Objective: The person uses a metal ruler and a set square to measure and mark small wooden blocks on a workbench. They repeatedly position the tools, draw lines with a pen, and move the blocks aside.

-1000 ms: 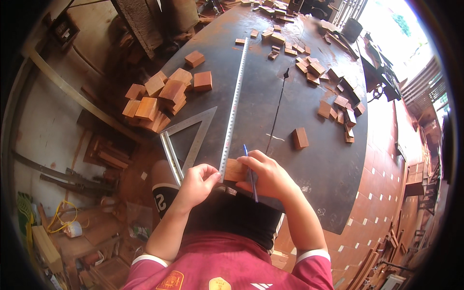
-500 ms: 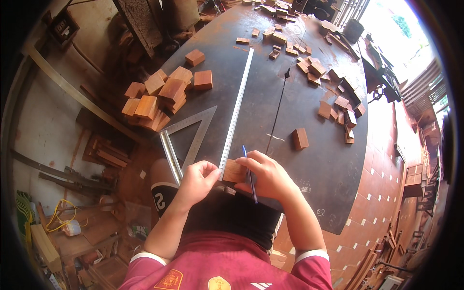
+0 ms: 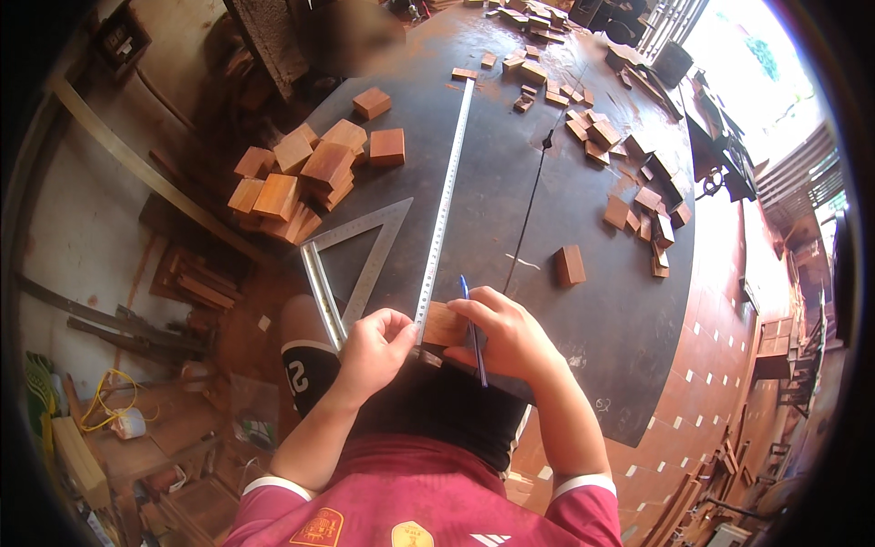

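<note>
A long metal ruler runs away from me over the dark table, its near end pinched by my left hand. Against the ruler's right side lies a wooden block at the table's near edge. My right hand grips that block from the right, with a blue pen tucked between its fingers, slanting across the block's end. Left of the ruler, a triangular metal set square rests flat, close to my left hand. The fingertips under the block are hidden.
A pile of wooden blocks sits at the table's left edge. One lone block lies right of the ruler. Several smaller blocks are scattered along the far and right side. A dark slot crosses the tabletop.
The view has shifted slightly. Both hands keep their hold, and the ruler, block and pen stay almost in place.
</note>
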`<state>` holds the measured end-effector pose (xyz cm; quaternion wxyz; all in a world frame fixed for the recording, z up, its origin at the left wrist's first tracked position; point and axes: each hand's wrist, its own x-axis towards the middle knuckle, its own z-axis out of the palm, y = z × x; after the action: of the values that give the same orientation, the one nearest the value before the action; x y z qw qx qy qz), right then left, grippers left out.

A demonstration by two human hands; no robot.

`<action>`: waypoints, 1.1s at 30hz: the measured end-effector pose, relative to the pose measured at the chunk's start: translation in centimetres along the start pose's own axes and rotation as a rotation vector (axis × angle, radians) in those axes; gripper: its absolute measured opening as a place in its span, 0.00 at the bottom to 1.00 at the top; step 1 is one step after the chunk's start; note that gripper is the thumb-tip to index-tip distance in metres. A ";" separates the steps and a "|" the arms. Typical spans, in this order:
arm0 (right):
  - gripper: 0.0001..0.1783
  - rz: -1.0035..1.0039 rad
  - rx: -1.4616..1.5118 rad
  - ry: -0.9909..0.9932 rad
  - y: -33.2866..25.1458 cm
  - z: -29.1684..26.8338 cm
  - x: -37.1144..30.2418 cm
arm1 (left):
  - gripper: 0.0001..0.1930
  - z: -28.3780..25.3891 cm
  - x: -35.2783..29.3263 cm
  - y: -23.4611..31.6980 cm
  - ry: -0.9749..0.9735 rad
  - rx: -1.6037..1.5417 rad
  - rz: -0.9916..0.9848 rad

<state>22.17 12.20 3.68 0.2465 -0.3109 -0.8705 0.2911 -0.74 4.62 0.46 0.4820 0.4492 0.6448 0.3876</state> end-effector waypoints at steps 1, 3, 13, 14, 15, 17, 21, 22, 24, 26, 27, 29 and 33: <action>0.34 -0.003 0.004 0.003 0.0 0.0 0.0 | 0.04 0.1 -0.1 0.1 0.004 -0.005 0.003; 0.34 -0.008 0.014 0.012 0.0 0.0 0.1 | 0.04 0.3 -0.3 0.3 0.011 -0.011 0.009; 0.33 -0.008 -0.047 0.029 -0.3 -0.2 0.2 | 0.04 0.5 -0.5 0.4 0.031 -0.052 0.034; 0.32 -0.035 -0.074 0.052 -0.6 -0.5 0.5 | 0.04 0.5 -0.5 0.3 0.029 -0.061 0.038; 0.31 -0.062 -0.100 0.074 -0.7 -0.7 0.6 | 0.04 0.5 -0.5 0.2 0.028 -0.070 0.042; 0.28 -0.091 -0.087 0.167 -0.4 -0.4 0.7 | 0.04 0.4 -0.6 0.2 0.031 -0.052 0.046; 0.21 -0.068 0.113 0.239 0.4 0.3 0.3 | 0.05 0.4 -0.6 0.4 0.033 -0.046 0.037; 0.18 0.015 0.238 0.241 0.1 0.4 0.3 | 0.06 0.4 -0.6 0.4 0.034 -0.045 0.035; 0.12 0.185 0.487 0.239 -1.0 0.7 0.5 | 0.06 0.4 -0.6 0.4 0.038 -0.042 0.031; 0.08 0.241 0.591 0.181 -0.8 1.6 0.3 | 0.06 0.4 -0.6 0.2 0.041 -0.040 0.034; 0.07 0.270 0.642 0.152 -0.9 1.8 0.4 | 0.06 0.5 -0.6 0.1 0.042 -0.040 0.035; 0.08 0.223 0.542 0.132 -1.3 2.0 0.9 | 0.06 0.5 -0.6 0.2 0.040 -0.045 0.032; 0.12 0.121 0.435 0.117 -1.5 2.8 1.6 | 0.10 0.6 -0.5 -0.7 0.071 -0.062 0.056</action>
<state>18.74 11.38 3.03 0.3400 -0.3184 -0.7513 0.4675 -0.21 3.94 -0.22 0.4615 0.4380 0.6362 0.4364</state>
